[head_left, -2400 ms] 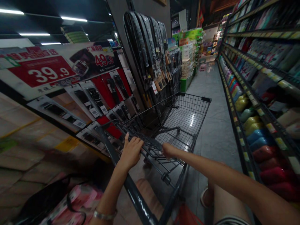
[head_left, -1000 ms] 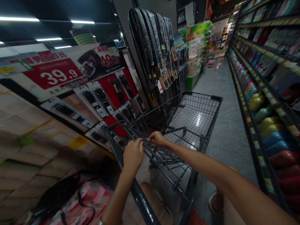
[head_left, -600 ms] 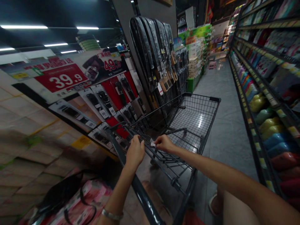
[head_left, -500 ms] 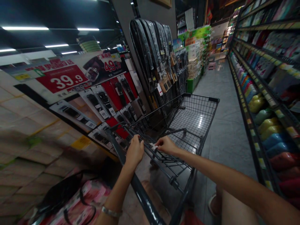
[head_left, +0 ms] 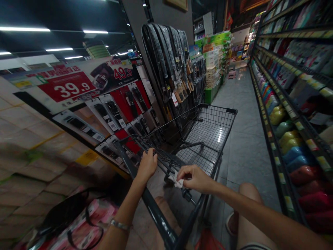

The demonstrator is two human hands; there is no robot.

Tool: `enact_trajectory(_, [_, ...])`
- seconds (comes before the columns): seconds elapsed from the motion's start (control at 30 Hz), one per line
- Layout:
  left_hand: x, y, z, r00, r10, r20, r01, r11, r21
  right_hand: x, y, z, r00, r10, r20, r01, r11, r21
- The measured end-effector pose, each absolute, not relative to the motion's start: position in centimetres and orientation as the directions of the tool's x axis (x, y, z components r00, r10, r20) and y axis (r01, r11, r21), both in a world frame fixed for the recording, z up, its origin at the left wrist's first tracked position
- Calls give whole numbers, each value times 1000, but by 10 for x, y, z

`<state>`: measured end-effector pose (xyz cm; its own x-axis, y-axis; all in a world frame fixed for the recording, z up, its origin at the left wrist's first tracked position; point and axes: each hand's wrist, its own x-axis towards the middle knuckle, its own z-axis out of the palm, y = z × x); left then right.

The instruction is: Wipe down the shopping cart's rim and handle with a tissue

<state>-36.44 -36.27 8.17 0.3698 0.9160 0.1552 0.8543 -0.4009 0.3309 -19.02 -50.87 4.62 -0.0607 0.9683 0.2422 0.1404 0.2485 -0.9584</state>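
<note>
A dark wire shopping cart (head_left: 208,133) stands in front of me, its thick handle bar (head_left: 157,215) running along the near side. My right hand (head_left: 195,177) pinches a crumpled white tissue (head_left: 177,180) over the cart's near frame bars. My left hand (head_left: 147,163) is beside the handle, its fingers curled at a thin bar of the cart frame. The fingertips are partly turned away, so whether they grip that bar is unclear.
Belts hang on a dark rack (head_left: 166,59) ahead, beside boxed belts under a price sign (head_left: 70,86). A long shelf of folded goods (head_left: 296,152) lines the right. Pink packages (head_left: 91,222) lie at lower left; grey floor (head_left: 238,139) runs between.
My right hand has moved right and toward me along the cart frame with the tissue, which now shows larger. My left hand has barely shifted. The view has shifted slightly.
</note>
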Motion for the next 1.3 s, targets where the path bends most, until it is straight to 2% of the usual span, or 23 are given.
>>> enact_trajectory(0.13, [-364, -362, 82, 360, 923, 139, 862, -386, 329, -186, -538, 54, -97, 931, 350, 117, 360, -925])
enact_trajectory(0.33, [-362, -362, 83, 331, 934, 132, 879, -356, 318, -183, -579, 67, -150, 846, 512, 200, 533, -822])
enact_trajectory(0.5, [-359, -367, 89, 328, 929, 169, 886, -365, 286, -186, -603, 64, -53, 702, 710, 382, 672, -635])
enact_trajectory(0.57, [-360, -373, 94, 320, 924, 207, 894, -367, 257, -186, -608, 55, 18, 655, 755, 456, 667, -589])
enact_trajectory(0.7, [-361, -403, 108, 306, 889, 341, 905, -382, 186, -180, -610, 28, 154, 682, 715, 514, 563, -648])
enact_trajectory(0.83, [-354, -462, 112, 529, 783, 327, 778, -601, 181, -172, -604, 6, 211, 706, 676, 538, 493, -683])
enact_trajectory(0.9, [-348, -497, 109, 669, 661, 340, 650, -742, 164, -169, -599, 0, 198, 690, 697, 557, 506, -659])
enact_trajectory(1.0, [-338, -539, 99, 761, 507, 405, 541, -840, 36, -167, -592, -3, 131, 663, 737, 606, 535, -589])
enact_trajectory(1.07, [-331, -555, 90, 772, 465, 432, 533, -845, -43, -164, -588, -4, 84, 642, 762, 654, 542, -528])
enact_trajectory(1.17, [-319, -564, 73, 752, 493, 438, 587, -803, -104, -157, -579, -9, 49, 609, 792, 729, 521, -445])
enact_trajectory(1.3, [-301, -565, 55, 600, 630, 493, 756, -648, -92, -136, -566, -15, 66, 597, 800, 769, 480, -422])
